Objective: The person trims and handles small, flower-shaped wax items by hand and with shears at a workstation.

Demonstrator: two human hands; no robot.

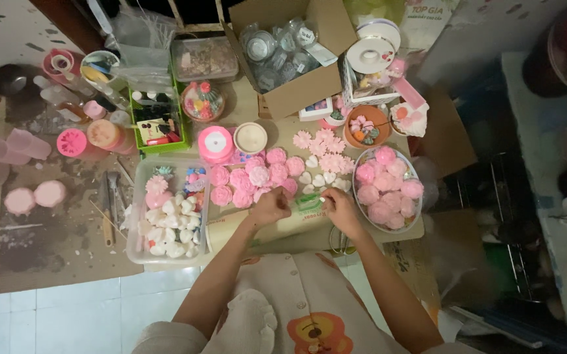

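Low table [283, 231] crowded with pink craft pieces

Just beyond the fingers [326, 195] lie loose pink roses [251, 178] and small white hearts [319, 178]. Right of them stands a clear bowl of roses [388, 187]; left, a clear tray [138, 252] of white and pink shapes. Farther out sit a pink ribbon spool [216, 143], a green bin [159, 148] and an open cardboard box [300, 88].
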